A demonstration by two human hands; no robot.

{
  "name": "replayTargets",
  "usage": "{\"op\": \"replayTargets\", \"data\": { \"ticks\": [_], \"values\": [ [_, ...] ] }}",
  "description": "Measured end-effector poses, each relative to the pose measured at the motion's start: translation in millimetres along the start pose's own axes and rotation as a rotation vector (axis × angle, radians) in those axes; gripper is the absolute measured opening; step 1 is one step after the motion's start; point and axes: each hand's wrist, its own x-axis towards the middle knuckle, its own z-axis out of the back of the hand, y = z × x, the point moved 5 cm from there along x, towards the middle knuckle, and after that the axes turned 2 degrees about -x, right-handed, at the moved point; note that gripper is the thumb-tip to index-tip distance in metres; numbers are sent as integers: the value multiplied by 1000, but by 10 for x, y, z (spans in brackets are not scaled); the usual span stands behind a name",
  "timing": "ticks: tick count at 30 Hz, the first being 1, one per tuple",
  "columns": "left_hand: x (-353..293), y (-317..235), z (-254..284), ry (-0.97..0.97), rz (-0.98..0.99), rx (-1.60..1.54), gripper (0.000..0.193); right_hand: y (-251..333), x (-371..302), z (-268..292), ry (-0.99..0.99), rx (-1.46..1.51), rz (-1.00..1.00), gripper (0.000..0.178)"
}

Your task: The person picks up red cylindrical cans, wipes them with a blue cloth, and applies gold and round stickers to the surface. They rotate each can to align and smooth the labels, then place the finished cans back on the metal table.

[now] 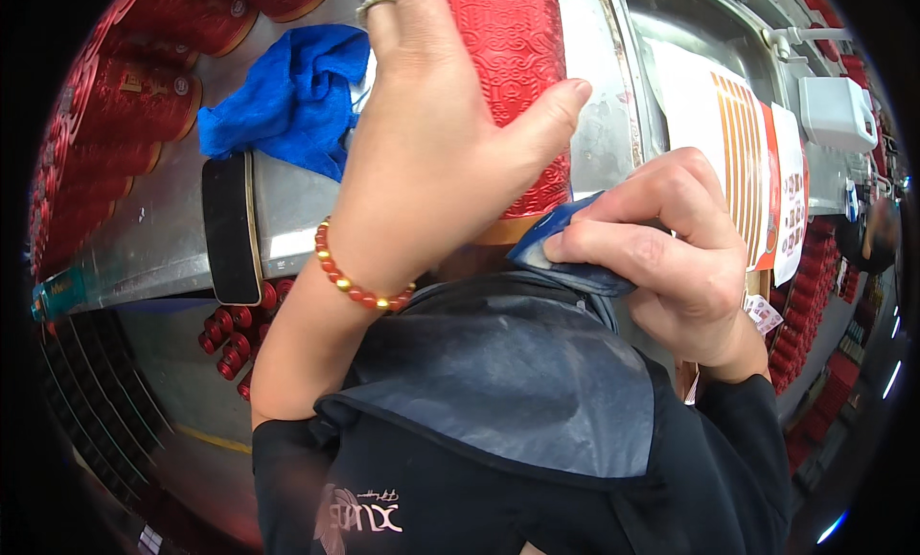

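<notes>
A red canister point(508, 47) with an embossed pattern and a gold rim lies on its side, its gold end toward my body. My left hand point(441, 114) spans it from the left, thumb stretched across its surface. The other fingers run past the top edge of the picture, and one wears a pale finger cover. My right hand point(661, 248) is closed in a pinch on a dark blue cloth point(565, 231), held against the canister's gold-rimmed end. Whether this cloth joins the dark apron point(508, 363) below it, I cannot tell.
A crumpled bright blue cloth point(287, 100) and a black oblong block point(230, 229) lie on the metal table point(163, 239). Several red canisters point(144, 95) stand at left. Printed sheets point(733, 152) and a white plastic container point(836, 114) are at right. Small red cylinders point(230, 344) sit below the table.
</notes>
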Motion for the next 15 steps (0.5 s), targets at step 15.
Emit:
{"op": "replayTargets", "data": {
  "ticks": [15],
  "values": [
    [67,13,11,-19,46,-221,85,46,40,-32,15,7,6,28]
  ]
}}
